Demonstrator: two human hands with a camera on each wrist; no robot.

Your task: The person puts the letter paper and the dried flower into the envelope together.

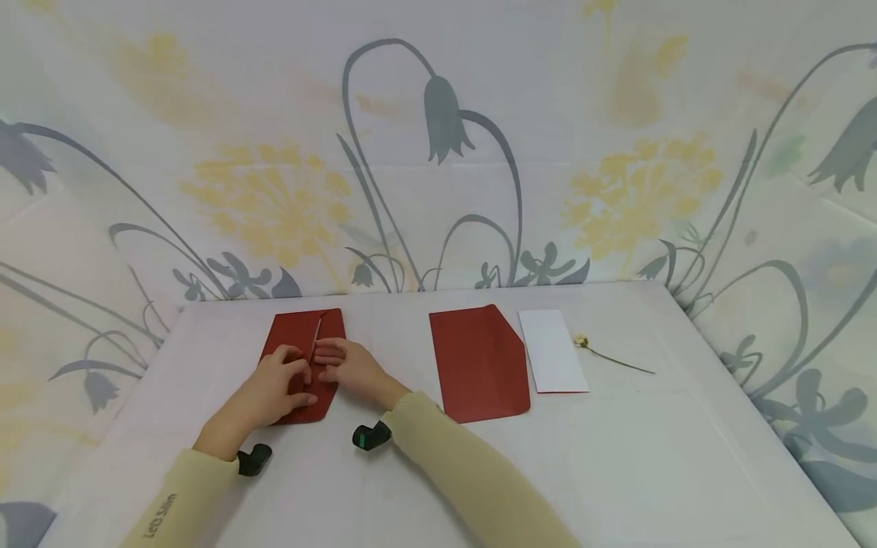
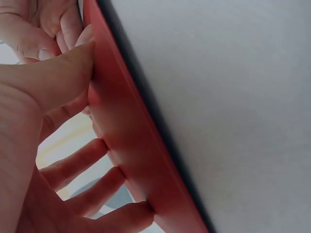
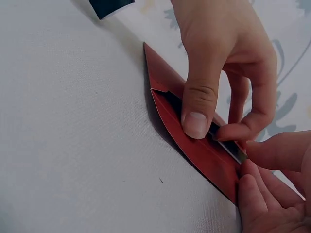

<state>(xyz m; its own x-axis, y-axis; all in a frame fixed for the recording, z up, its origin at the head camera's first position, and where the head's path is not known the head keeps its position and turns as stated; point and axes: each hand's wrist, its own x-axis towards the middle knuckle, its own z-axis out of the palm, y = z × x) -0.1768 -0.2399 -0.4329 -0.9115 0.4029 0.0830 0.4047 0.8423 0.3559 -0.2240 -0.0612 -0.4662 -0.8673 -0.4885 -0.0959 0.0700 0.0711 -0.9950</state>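
Head view shows a dark red paper envelope (image 1: 303, 365) lying flat on the left part of the white counter (image 1: 438, 472), its two side flaps folded inward so they meet along a slim pale seam down the middle. Both hands rest on it. Left hand (image 1: 274, 388) lies over the left flap with fingers curled and pressing the paper down. Right hand (image 1: 349, 369) sits just beside it on the right flap; in the right wrist view the thumb (image 3: 197, 114) presses the flap edge while a fingertip pinches at the seam.

Right of these lie a second red envelope (image 1: 479, 365) with its flap open, a white card (image 1: 552, 352) touching its right edge, and a small dried flower (image 1: 603, 354) near the card.
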